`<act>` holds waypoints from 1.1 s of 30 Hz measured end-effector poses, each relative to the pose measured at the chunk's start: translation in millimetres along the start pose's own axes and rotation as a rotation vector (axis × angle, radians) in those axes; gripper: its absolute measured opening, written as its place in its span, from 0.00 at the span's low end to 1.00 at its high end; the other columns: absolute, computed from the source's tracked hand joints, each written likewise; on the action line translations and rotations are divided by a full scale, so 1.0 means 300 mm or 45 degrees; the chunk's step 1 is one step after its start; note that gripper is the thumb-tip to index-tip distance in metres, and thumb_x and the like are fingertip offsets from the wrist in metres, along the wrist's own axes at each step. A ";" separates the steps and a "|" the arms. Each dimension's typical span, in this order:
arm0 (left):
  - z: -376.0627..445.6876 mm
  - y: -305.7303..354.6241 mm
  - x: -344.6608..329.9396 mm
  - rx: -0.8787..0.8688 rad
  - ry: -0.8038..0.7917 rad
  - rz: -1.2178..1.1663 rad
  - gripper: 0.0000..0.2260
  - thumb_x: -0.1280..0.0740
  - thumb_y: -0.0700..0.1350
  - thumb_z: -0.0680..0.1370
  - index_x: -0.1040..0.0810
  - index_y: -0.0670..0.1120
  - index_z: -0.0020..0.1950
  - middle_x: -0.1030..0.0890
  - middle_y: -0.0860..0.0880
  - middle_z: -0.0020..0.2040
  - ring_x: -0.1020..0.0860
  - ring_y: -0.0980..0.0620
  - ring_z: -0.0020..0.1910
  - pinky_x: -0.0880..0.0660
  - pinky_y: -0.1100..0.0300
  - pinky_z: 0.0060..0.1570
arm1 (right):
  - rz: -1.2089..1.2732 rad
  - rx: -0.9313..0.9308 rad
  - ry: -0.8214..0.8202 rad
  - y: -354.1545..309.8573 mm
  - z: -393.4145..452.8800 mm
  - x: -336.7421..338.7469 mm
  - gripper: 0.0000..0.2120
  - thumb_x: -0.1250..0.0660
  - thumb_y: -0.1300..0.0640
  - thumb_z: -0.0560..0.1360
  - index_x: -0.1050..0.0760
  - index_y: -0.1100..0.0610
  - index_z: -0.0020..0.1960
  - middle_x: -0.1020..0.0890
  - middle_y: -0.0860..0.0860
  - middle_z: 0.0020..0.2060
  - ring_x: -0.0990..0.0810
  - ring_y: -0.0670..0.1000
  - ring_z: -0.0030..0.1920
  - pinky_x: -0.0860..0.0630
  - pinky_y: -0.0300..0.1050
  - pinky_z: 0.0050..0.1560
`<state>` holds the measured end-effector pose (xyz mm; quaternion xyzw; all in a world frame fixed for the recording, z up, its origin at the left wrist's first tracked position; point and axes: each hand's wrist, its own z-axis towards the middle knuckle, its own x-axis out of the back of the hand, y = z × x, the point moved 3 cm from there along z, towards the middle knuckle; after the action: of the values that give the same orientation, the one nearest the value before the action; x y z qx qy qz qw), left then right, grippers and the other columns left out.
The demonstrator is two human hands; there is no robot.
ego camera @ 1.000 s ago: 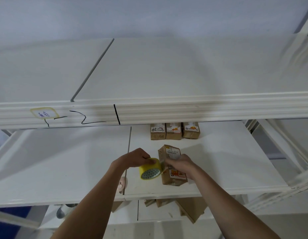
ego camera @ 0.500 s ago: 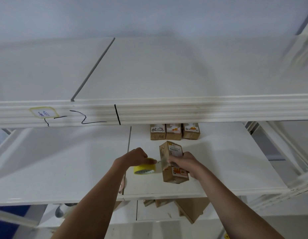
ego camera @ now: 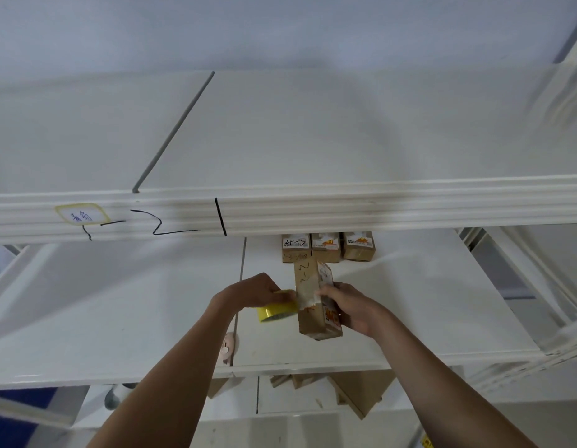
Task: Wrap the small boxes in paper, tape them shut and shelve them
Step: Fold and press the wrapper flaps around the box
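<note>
Taping is judged to be the step in hand. A paper-wrapped box is held upright on the middle shelf by the right hand, whose fingers are curled round its right side and front, with a fingertip pressed on a shiny strip of tape across its left face. Just to the left of the box, touching or nearly touching it, a yellow tape roll is gripped by the left hand, fingers closed over its top. Whether the strip is already cut from the roll cannot be told.

Three wrapped boxes are seen standing side by side at the back of the same shelf, labels up, and are taken as finished and shelved. The box in hand appears wrapped and at least partly taped; it is marked in pen on its left face. What is judged to be left is the pressing down and cutting of the tape, and the setting of this box beside the other three. More brown cardboard is seen on the shelf below, but whether it is further work cannot be told.
</note>
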<state>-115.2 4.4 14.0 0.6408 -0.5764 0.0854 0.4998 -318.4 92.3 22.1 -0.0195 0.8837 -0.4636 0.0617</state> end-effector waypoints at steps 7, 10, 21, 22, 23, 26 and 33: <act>-0.026 0.069 0.012 -0.124 -0.013 -0.099 0.19 0.31 0.64 0.75 0.15 0.49 0.40 0.20 0.50 0.34 0.25 0.54 0.33 0.30 0.60 0.37 | -0.108 -0.009 0.073 0.003 0.011 -0.017 0.26 0.21 0.47 0.69 0.23 0.53 0.64 0.14 0.51 0.53 0.16 0.52 0.56 0.20 0.52 0.56; -0.031 0.058 0.011 -0.130 -0.019 -0.178 0.19 0.31 0.64 0.76 0.17 0.50 0.36 0.21 0.51 0.34 0.23 0.55 0.36 0.28 0.61 0.40 | -0.123 0.004 0.117 -0.003 0.005 0.008 0.22 0.20 0.50 0.69 0.19 0.53 0.60 0.12 0.52 0.48 0.14 0.53 0.52 0.19 0.51 0.54; -0.033 0.009 0.013 -0.040 -0.036 -0.279 0.22 0.28 0.60 0.75 0.26 0.49 0.27 0.31 0.53 0.28 0.32 0.56 0.31 0.35 0.62 0.38 | -0.087 -0.006 0.174 0.012 -0.016 0.053 0.21 0.21 0.51 0.69 0.19 0.56 0.59 0.12 0.53 0.48 0.14 0.56 0.51 0.18 0.49 0.49; -0.023 0.000 0.008 -0.004 0.005 -0.190 0.23 0.29 0.62 0.75 0.27 0.47 0.29 0.31 0.52 0.28 0.31 0.54 0.31 0.34 0.60 0.39 | -0.073 0.005 0.165 0.008 -0.017 0.049 0.20 0.21 0.52 0.70 0.19 0.56 0.59 0.12 0.53 0.48 0.14 0.56 0.51 0.18 0.50 0.50; -0.019 -0.008 0.005 0.036 0.053 -0.095 0.25 0.30 0.65 0.74 0.27 0.46 0.30 0.30 0.51 0.29 0.30 0.53 0.31 0.33 0.60 0.39 | -0.063 0.018 0.157 0.003 -0.016 0.044 0.20 0.21 0.52 0.70 0.19 0.55 0.59 0.12 0.53 0.48 0.14 0.56 0.52 0.18 0.50 0.51; -0.018 -0.004 -0.002 0.081 0.103 0.017 0.25 0.31 0.67 0.73 0.24 0.46 0.32 0.25 0.49 0.32 0.26 0.53 0.33 0.30 0.60 0.40 | -0.020 0.026 0.125 0.000 -0.014 0.029 0.23 0.20 0.52 0.67 0.19 0.56 0.60 0.13 0.54 0.50 0.15 0.57 0.53 0.19 0.54 0.57; -0.028 0.063 0.001 0.007 0.139 0.031 0.23 0.30 0.64 0.74 0.22 0.46 0.33 0.24 0.50 0.32 0.25 0.54 0.34 0.30 0.64 0.34 | 0.172 0.058 0.036 0.003 -0.015 -0.008 0.25 0.22 0.54 0.67 0.20 0.61 0.62 0.14 0.59 0.52 0.14 0.58 0.52 0.19 0.51 0.51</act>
<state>-126.7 13.7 28.5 0.6296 -0.5557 0.1281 0.5277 -316.5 96.8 24.2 0.0480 0.8729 -0.4787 0.0809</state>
